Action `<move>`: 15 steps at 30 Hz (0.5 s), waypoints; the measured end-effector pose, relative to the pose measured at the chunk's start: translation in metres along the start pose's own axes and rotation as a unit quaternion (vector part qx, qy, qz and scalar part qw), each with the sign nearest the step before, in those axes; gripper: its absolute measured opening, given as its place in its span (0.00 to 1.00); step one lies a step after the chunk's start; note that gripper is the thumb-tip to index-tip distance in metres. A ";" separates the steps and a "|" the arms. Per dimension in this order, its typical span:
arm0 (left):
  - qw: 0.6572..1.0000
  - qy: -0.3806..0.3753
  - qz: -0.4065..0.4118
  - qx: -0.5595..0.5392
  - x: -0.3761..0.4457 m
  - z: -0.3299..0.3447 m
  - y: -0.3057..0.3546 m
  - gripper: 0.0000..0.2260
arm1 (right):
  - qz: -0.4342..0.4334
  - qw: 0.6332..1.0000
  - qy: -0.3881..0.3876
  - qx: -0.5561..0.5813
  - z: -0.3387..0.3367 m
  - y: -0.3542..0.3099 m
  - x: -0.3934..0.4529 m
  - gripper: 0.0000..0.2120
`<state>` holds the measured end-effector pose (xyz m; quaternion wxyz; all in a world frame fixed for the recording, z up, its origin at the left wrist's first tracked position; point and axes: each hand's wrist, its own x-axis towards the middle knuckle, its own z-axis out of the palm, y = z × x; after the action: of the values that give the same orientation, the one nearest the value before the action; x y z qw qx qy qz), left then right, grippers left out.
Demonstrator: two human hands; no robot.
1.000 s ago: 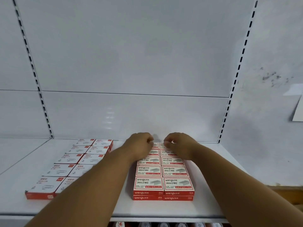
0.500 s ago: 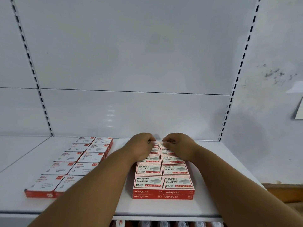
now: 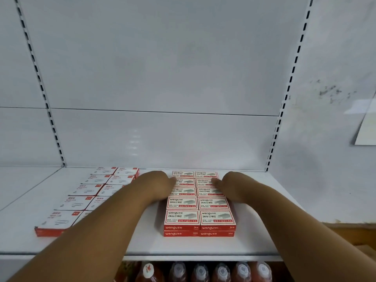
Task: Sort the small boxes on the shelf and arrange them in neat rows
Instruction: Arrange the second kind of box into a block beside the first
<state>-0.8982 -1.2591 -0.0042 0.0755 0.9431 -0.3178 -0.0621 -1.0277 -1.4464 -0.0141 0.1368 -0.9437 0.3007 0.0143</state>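
Observation:
Red-and-white staple boxes (image 3: 200, 204) lie on the white shelf (image 3: 183, 246) in two neat columns, stacked two high at the front. My left hand (image 3: 157, 183) presses against the left side of the block near its back rows, its thumb on a box top. On the right side, my right hand (image 3: 231, 185) presses likewise with its thumb on a box top. Neither hand curls round a box. A second group of white boxes with red corners (image 3: 89, 196) lies in two columns to the left, partly hidden by my left forearm.
The white back panel (image 3: 162, 137) rises right behind the boxes, with slotted uprights (image 3: 274, 139) at both sides. Bare shelf lies right of the staple boxes. Bottles with capped tops (image 3: 200, 271) stand on the level below the shelf's front edge.
Both hands have moved apart from the middle of the back row to the outer sides of the staple block, uncovering the rearmost boxes.

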 end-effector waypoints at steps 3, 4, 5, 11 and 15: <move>1.000 -0.011 0.011 -0.009 -0.002 0.003 0.005 0.23 | 0.001 1.000 0.001 0.029 0.000 -0.005 -0.005 0.23; 1.000 -0.011 0.010 -0.010 -0.003 0.004 0.007 0.23 | 0.002 0.999 0.002 0.033 0.000 -0.007 -0.007 0.23; 1.000 -0.010 0.010 -0.014 -0.004 0.004 0.008 0.23 | 0.004 0.999 0.003 0.032 0.000 -0.008 -0.008 0.23; 1.000 -0.010 0.009 -0.028 -0.006 0.003 0.004 0.27 | 0.019 0.999 0.022 0.014 0.000 -0.009 -0.013 0.30; 1.000 -0.024 0.013 -0.014 -0.006 0.003 0.005 0.25 | 0.026 0.999 0.022 0.013 -0.003 -0.014 -0.018 0.27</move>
<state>-0.9063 -1.2601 -0.0059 0.0817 0.9360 -0.3311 -0.0877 -1.0344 -1.4258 -0.0060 0.1423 -0.9336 0.3286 -0.0069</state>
